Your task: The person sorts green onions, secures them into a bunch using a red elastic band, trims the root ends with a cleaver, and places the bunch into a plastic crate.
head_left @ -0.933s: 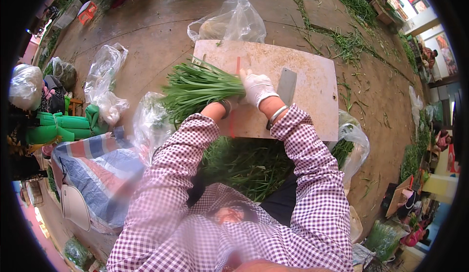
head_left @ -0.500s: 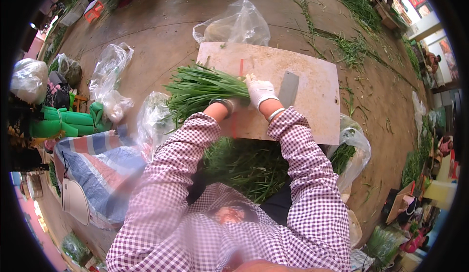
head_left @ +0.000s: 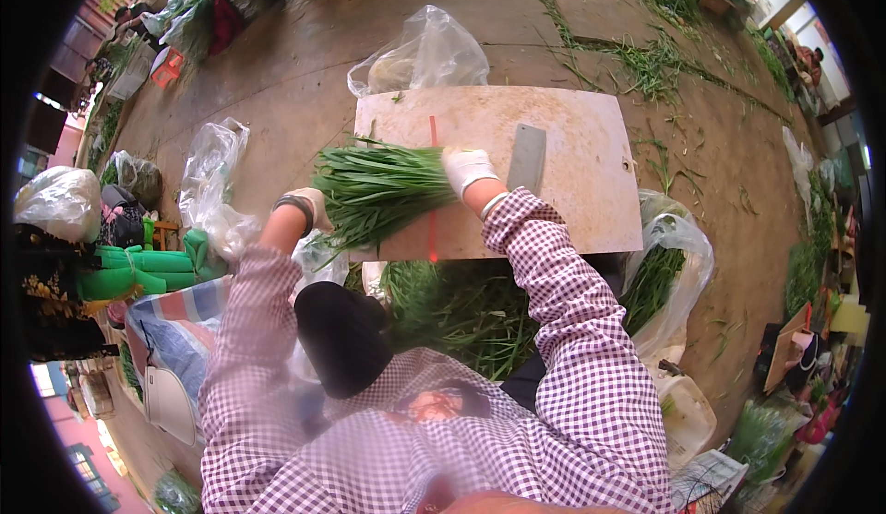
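Note:
A bunch of chives (head_left: pixel 383 186), long flat green leaves, lies across the left part of a pale, stained board (head_left: pixel 581 182). My right hand (head_left: pixel 468 169), in a white glove, grips the right-hand end of the bunch. At the leaf tips, by the board's left edge, is my gloved left hand (head_left: pixel 315 206) with a dark band at the wrist; its fingers are mostly hidden. A cleaver (head_left: pixel 528 157) rests flat on the board, just right of my right hand. A red line on the board runs partly under the leaves.
Loose greens (head_left: pixel 461 320) lie heaped below the board's near edge. Clear plastic bags stand beyond the board (head_left: pixel 434 53), to the left (head_left: pixel 208 182) and at the right (head_left: pixel 678 283). A striped woven sheet (head_left: pixel 180 329) is at the left. Scattered leaves (head_left: pixel 655 71) litter the floor.
My left hand has moved left, from under the bunch near its right end to the leaf tips. My right hand stays at the bunch's end. A dark knee now shows at lower left.

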Available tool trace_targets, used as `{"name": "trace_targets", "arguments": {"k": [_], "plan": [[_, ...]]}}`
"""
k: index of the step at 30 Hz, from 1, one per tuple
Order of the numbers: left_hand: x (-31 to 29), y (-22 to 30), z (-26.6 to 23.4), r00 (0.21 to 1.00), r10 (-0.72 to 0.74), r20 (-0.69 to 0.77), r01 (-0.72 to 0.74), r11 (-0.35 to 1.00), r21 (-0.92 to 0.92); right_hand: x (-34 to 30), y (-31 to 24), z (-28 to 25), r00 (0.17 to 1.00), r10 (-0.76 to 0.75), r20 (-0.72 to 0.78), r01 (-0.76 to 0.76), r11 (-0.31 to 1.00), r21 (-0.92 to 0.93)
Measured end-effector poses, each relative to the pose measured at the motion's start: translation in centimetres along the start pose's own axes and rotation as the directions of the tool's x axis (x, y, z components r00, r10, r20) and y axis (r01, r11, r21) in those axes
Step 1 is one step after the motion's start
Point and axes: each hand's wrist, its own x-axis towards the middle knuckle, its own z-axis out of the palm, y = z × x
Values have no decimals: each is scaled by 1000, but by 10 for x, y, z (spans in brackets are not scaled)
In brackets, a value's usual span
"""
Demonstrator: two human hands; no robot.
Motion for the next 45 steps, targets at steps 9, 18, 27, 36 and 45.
{"name": "trace_targets", "arguments": {"k": [9, 18, 27, 36, 45], "plan": [[-12, 132, -35, 610, 385, -692, -427, 896, 122, 7, -2, 3, 998, 27, 65, -30, 998, 53], [58, 162, -3, 723, 355, -593, -534, 832, -152, -42, 31, -29, 980, -42, -197, 125, 895, 429], [39, 168, -11, 675, 332, -659, -553, 819, -153, -50, 65, 46, 811, 517, -273, 174, 232, 957], [36, 179, -12, 644, 340, -685, -550, 828, -106, -30, 39, 86, 885, 465, -26, 12, 34, 999], [23, 188, -14, 691, 269, -671, -390, 920, -33, -48, 60, 56, 857, 513, -50, 180, -207, 962]]}}
